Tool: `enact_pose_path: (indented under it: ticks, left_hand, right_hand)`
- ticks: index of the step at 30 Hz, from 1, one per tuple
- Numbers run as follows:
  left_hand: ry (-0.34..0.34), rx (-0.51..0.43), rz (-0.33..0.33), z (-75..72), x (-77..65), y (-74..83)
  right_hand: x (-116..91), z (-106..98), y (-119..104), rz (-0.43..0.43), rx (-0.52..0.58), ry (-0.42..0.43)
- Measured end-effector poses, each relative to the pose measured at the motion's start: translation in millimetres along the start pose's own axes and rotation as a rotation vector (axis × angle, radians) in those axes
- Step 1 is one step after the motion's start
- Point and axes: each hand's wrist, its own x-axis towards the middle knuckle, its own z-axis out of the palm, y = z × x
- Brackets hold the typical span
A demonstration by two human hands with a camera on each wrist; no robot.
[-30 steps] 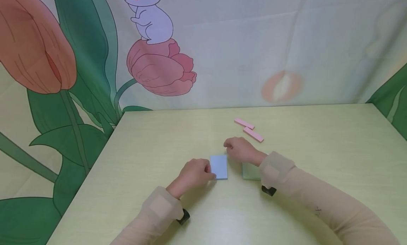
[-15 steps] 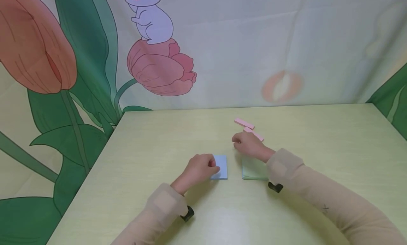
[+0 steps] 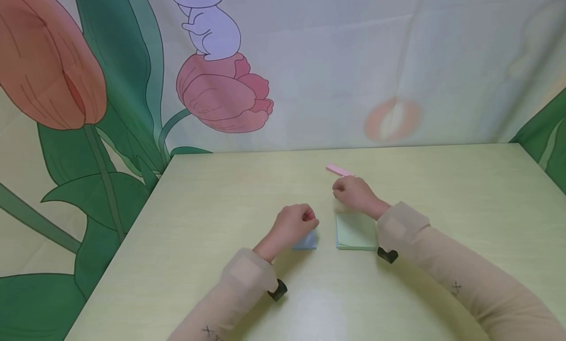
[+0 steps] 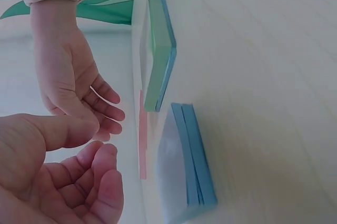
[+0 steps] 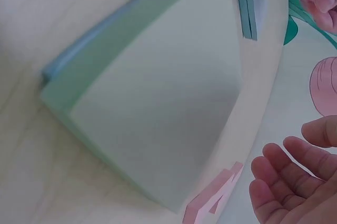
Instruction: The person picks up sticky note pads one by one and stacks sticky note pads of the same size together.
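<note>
My left hand [image 3: 295, 223] hovers above a small blue sticky-note pad [image 3: 305, 243], its fingers loosely bent and nothing between them. The left wrist view shows the blue pad [image 4: 195, 155] as two layers with a gap at one edge. Farther right, my right hand [image 3: 355, 192] is in the air, covering one of two pink strip pads [image 5: 208, 197] in the head view. Its fingers are slightly bent and hold nothing, the thumb apart from them in the right wrist view. Just below it lies a larger square green sticky-note pad [image 3: 357, 233] on top of a blue layer [image 5: 79, 61].
The other pink strip pad [image 3: 338, 170] lies toward the back of the pale table [image 3: 212, 198]. Behind the table's far edge hangs a cloth [image 3: 318, 75] printed with tulips and a white animal.
My left hand has risen off the blue pad and moved right and away from me. The right hand has shifted right and farther back, uncovering more of the green pad and covering a pink strip.
</note>
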Motion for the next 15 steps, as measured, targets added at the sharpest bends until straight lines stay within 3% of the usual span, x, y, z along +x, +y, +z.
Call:
enact_pose_path:
  ticks: [9, 15]
  left_hand:
    - [0.01, -0.075, -0.044, 5.3, 16.0, 10.0]
    - [0.0, -0.148, -0.119, 9.7, 28.1, 13.2]
  right_hand:
    - [4, -10, 13, 0.067, 0.002, 0.015]
    - [9, -15, 23, 0.162, 0.062, -0.004]
